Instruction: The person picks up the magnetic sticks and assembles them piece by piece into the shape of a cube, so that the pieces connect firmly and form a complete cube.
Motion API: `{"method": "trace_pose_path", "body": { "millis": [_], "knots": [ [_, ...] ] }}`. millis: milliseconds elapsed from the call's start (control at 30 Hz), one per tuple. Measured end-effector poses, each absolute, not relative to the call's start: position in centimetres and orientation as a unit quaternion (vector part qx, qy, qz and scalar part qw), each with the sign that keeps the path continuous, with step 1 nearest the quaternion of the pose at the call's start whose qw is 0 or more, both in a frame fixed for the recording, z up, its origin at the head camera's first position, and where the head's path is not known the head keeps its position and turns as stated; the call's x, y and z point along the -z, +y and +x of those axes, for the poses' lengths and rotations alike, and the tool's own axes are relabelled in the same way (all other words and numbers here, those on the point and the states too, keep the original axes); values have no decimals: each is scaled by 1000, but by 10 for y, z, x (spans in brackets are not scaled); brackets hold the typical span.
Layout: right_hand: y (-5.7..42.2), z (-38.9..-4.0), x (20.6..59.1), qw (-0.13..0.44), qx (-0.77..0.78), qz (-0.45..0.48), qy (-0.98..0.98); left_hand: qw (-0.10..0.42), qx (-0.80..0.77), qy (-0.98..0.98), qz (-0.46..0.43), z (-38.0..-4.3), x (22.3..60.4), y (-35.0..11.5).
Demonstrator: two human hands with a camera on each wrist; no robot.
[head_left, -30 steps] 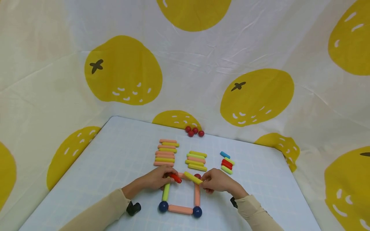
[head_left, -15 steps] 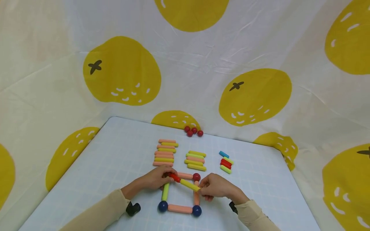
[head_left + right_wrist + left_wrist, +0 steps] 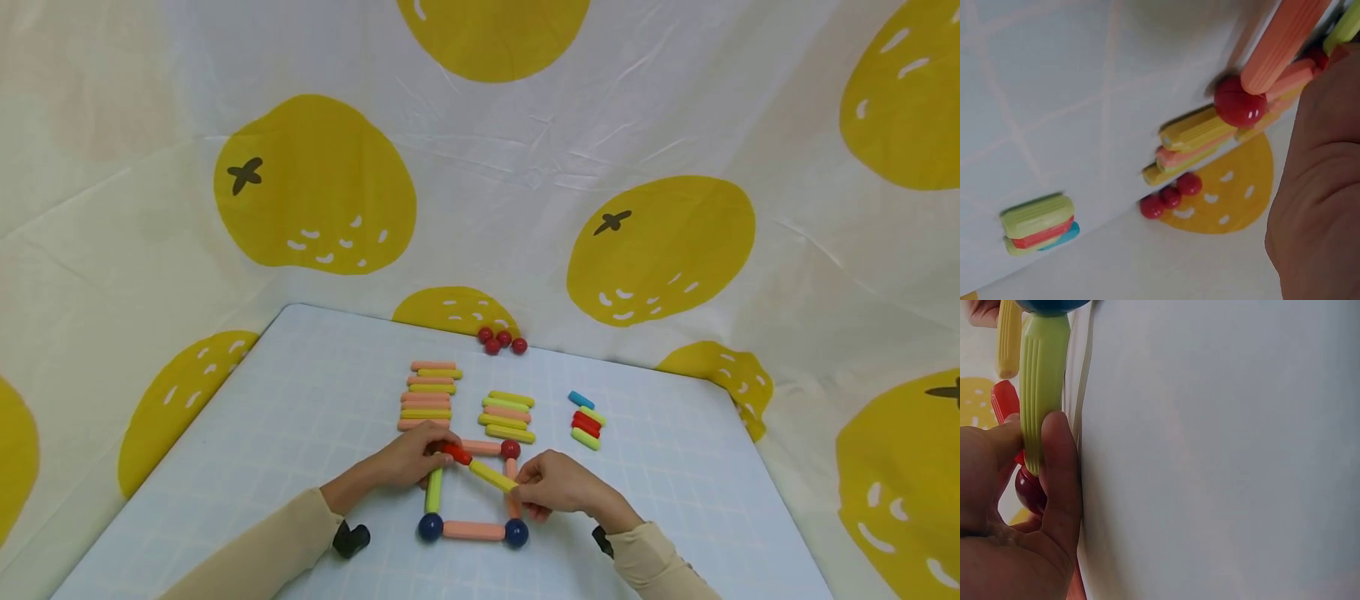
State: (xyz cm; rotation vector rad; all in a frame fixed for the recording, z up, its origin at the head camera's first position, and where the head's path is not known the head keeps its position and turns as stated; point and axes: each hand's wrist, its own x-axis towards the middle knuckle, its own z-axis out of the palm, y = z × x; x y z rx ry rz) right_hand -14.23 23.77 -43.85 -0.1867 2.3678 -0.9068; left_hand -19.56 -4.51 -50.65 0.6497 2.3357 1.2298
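Right hand (image 3: pixel 553 483) pinched the yellow rod (image 3: pixel 491 476), free end just beside the red rod (image 3: pixel 459 455) — contact unclear from my station. Left hand (image 3: pixel 418 454) gripped the lime rod (image 3: pixel 1044 381) near a red ball (image 3: pixel 1030 489). I judged it best to brace left, then align ends.

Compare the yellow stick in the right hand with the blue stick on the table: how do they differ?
The yellow stick looks longer than the blue stick. The right hand holds the yellow stick; the blue stick lies on the table. Both are straight.
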Motion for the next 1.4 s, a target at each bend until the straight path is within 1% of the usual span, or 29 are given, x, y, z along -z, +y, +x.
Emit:
{"method": "trace_pose_path", "body": {
  "millis": [167,467,633,767,1000,1100,1200,1400],
  "knots": [
    [256,-148,444,283,369,-73,882,207,-446,839,234,-199,508,-42],
    [319,-165,458,262,453,31,852,202,-438,845,231,-201,506,-42],
    [338,-168,461,260,473,70,839,210,-435,847,223,-202,503,-41],
    [334,-171,464,247,418,59,872,216,-433,847,219,-203,502,-39],
    [298,-176,471,169,261,-5,951,214,-435,847,218,-209,504,-37],
    [291,-174,474,155,233,-8,960,215,-437,845,221,-211,505,-35],
    [292,-167,473,159,211,4,965,217,-441,841,226,-212,506,-34],
    [299,-146,465,197,123,19,972,215,-440,843,221,-217,501,-37]
  ]
}}
